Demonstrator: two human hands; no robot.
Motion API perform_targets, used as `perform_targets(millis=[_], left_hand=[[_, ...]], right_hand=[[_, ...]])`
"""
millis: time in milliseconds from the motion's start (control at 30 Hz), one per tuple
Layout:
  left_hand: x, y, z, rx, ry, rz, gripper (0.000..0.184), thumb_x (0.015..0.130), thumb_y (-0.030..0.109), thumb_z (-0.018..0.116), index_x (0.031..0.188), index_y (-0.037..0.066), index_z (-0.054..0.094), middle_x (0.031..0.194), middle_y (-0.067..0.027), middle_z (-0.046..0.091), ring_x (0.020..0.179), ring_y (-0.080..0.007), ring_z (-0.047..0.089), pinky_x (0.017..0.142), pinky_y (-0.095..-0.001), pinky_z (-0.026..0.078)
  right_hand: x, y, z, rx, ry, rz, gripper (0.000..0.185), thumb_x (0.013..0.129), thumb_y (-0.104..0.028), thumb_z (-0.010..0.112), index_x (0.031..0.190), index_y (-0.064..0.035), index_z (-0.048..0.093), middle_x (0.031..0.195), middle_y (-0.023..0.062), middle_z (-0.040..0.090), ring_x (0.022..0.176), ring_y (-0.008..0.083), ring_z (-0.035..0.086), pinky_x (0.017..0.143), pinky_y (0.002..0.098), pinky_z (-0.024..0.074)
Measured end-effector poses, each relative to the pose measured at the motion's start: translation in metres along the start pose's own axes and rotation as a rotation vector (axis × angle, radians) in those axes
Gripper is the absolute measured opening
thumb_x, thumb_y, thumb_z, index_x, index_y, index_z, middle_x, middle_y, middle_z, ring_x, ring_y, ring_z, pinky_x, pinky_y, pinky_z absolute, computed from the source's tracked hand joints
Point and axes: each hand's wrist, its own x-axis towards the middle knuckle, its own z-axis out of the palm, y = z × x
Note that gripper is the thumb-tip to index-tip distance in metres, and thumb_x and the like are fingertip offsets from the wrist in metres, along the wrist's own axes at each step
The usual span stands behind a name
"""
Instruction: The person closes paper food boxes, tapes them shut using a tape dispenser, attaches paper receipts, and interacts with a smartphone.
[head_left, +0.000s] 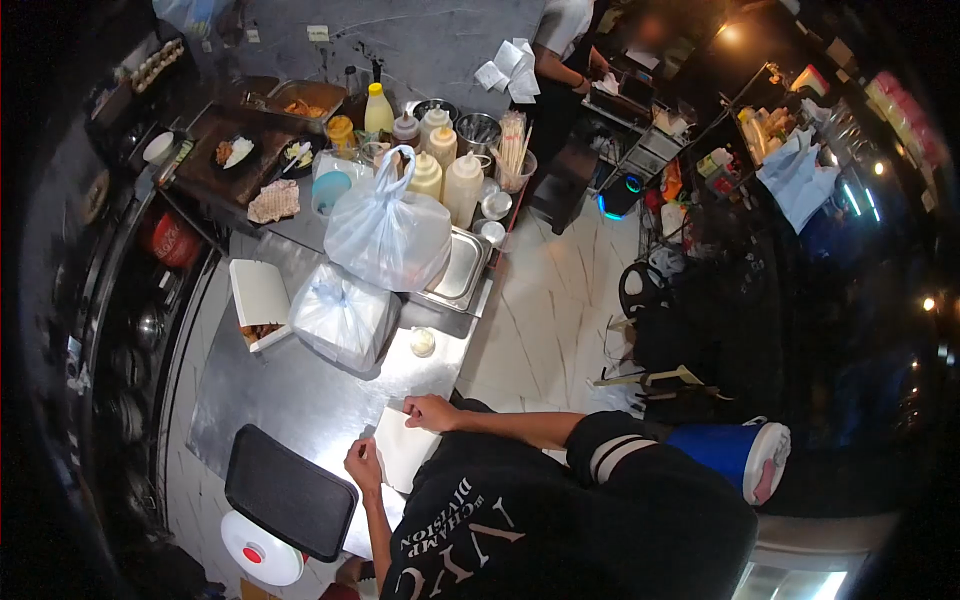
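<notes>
Close against my black shirt is a flat white piece, which looks like the lid of a takeout box. My left hand has its fingers curled at its left edge. My right hand pinches the opposite edge, near the upper corner. Just beyond, on the steel table, stands a small round cup with a pale filling. Farther up are a tied plastic bag with white boxes and a second tied bag. An open white box with brown food lies left of them.
A black tray overlaps a white round lid with a red knob at lower left. Squeeze bottles crowd the table's far end beside a steel pan. Another person stands at the back.
</notes>
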Motion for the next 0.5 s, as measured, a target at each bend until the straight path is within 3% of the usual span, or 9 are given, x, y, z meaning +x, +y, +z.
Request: perform_targets(millis=[100,367,500], left_hand=[[-0.001,-0.01,0.004,-0.076,0.039,-0.004,0.017,0.086,0.01,0.066,0.096,-0.004,0.071,0.084,-0.016,0.07,0.077,-0.0224,0.065,0.073,-0.0333,0.051],[-0.023,-0.004,0.005,-0.028,0.015,0.009,0.017,0.084,0.012,0.069,0.088,-0.005,0.07,0.076,-0.0153,0.065,0.07,-0.026,0.059,0.068,-0.0382,0.048],[-0.036,-0.002,0.011,0.026,-0.01,0.024,0.014,0.082,0.01,0.068,0.086,-0.003,0.07,0.075,-0.0146,0.064,0.07,-0.0271,0.057,0.066,-0.0389,0.046]], right_hand=[[0.0,-0.001,0.001,0.04,-0.005,0.047,0.034,0.079,-0.029,0.074,0.1,-0.0059,0.06,0.083,0.0098,0.069,0.078,0.025,0.068,0.069,0.038,0.0512],[-0.023,0.007,0.012,0.04,-0.028,0.104,0.032,0.083,-0.034,0.07,0.096,-0.0087,0.055,0.083,0.0087,0.067,0.081,0.0276,0.066,0.069,0.0419,0.0487],[-0.046,0.027,0.026,0.071,0.025,0.121,0.031,0.089,-0.035,0.066,0.096,-0.0074,0.052,0.076,0.0071,0.061,0.07,0.0203,0.062,0.064,0.0346,0.0476]])
